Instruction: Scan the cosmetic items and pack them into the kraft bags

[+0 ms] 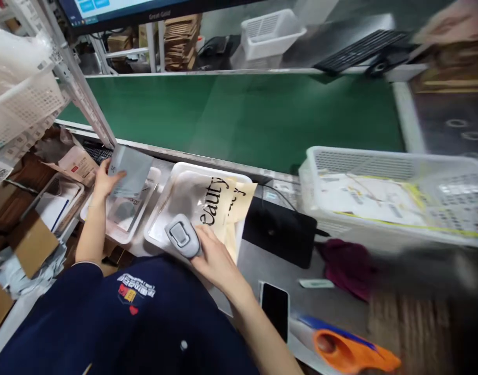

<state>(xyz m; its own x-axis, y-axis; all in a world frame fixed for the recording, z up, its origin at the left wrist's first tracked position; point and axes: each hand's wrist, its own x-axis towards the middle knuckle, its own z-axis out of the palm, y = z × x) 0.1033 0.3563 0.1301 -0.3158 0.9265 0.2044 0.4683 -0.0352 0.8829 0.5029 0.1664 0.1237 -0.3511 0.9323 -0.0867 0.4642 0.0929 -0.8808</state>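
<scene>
My left hand point(105, 179) grips the left edge of a flat grey-blue packet point(135, 169), thumb on its face. Under this packet sits a small white tray point(124, 237) with a printed sheet or packet inside. In my right hand point(215, 255) is a grey-and-white handheld barcode scanner point(180, 237), its rounded head pointing left. It is above the near side of a larger white tray point(155, 232). Cream paper bags point(239, 205) with large black lettering lie across that tray's right side, just beyond my right hand.
A green conveyor belt point(239, 114) runs behind the trays. To the right are a white basket of papers point(313, 172), a black pad point(280, 229), a maroon cloth point(348, 265), a phone point(275, 307) and an orange-and-blue tool point(352, 351). A monitor point(156, 13) hangs above.
</scene>
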